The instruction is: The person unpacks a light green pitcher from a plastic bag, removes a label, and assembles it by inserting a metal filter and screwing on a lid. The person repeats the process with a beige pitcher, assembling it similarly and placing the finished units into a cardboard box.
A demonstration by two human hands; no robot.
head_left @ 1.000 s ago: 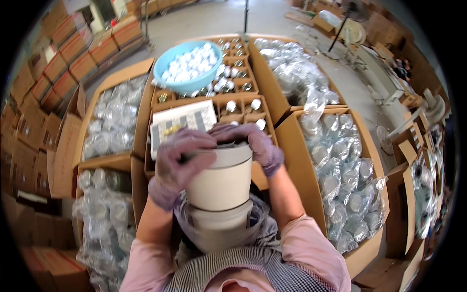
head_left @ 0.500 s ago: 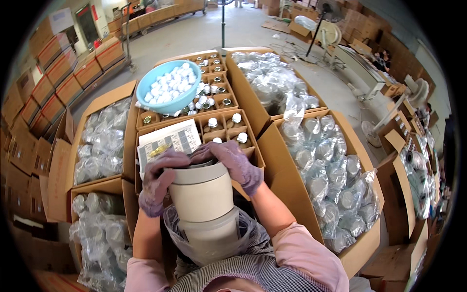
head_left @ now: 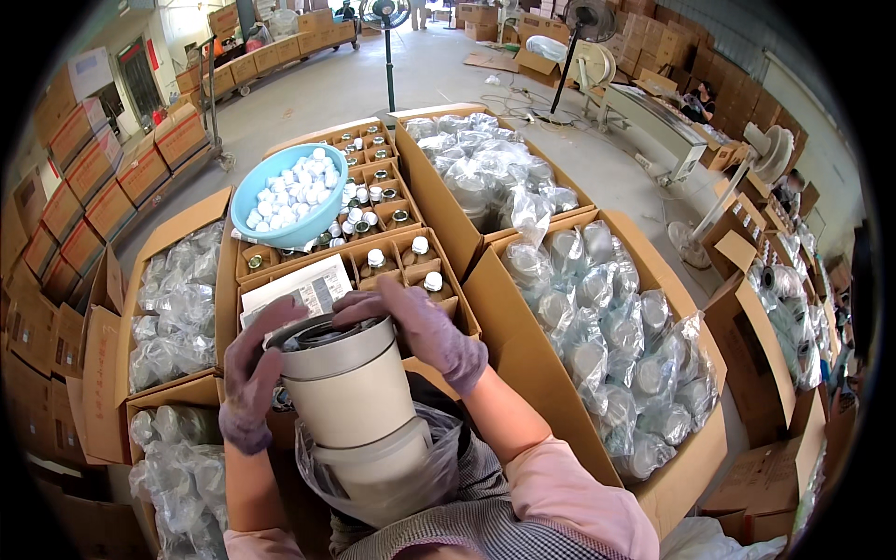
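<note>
A cream cylindrical container [head_left: 350,392] with a grey rim and a dark recessed top stands tilted in front of my body. Its lower part sits in a clear plastic bag [head_left: 439,457]. Purple work gloves cover both hands. My left hand [head_left: 250,383] is at the container's left side, its fingers stretched up past the rim and apart. From the right, my right hand [head_left: 429,331] reaches over the rim. Its fingers lie stretched across the dark top, with the thumb apart. Whether the fingertips press on the top cannot be made out.
Behind the container is a divided carton [head_left: 457,317] with white-capped bottles and a printed sheet [head_left: 303,294]. A blue basin [head_left: 245,210] of white caps rests on cartons beyond. Open cartons of plastic-wrapped items flank me, including one right [head_left: 504,317]. A standing fan [head_left: 390,75] is further off.
My left hand has loosened from the rim and spread its fingers outward. The right hand has shifted slightly, uncovering more of the dark top. The whole view has swung a little to the right.
</note>
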